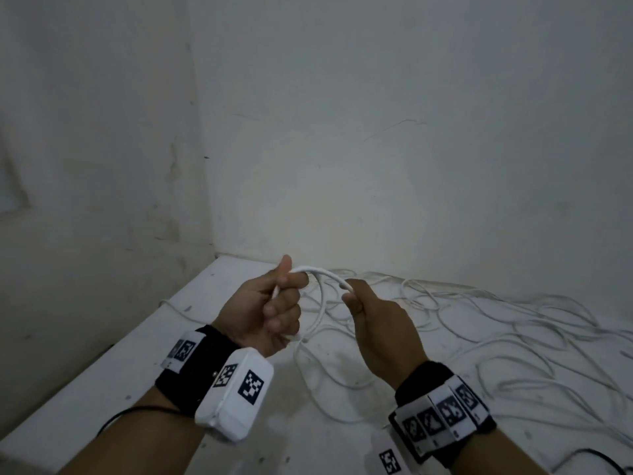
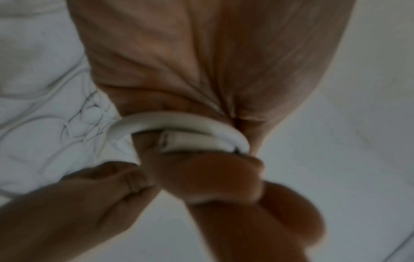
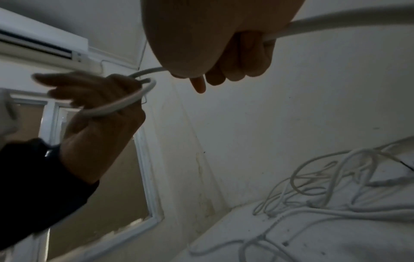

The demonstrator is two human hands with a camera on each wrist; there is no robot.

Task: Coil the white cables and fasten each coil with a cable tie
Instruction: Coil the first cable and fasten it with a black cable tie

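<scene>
in the lower middle of the head view the left hand (image 1: 270,310) is curled around a small loop of white cable (image 1: 325,274), thumb up and fingers folded over it, held above the white table (image 1: 102,378). the cable arches out of the top of that fist toward the right of the frame and runs into the right hand (image 1: 373,323), which pinches it between thumb and fingertips just beside the left hand. in the left wrist view the loop (image 2: 179,124) crosses the middle of the frame against the palm, with a flat white connector end (image 2: 186,141) tucked just under it beneath the curled fingers. in the right wrist view the cable (image 3: 336,23) leaves the closed right hand at the upper right, and the loop sits in the left hand at the middle left. more loose white cables (image 1: 479,330) lie tangled on the table in the right half of the head view, below and behind both hands. an air conditioner (image 3: 44,44) shows at the upper left of the right wrist view.
</scene>
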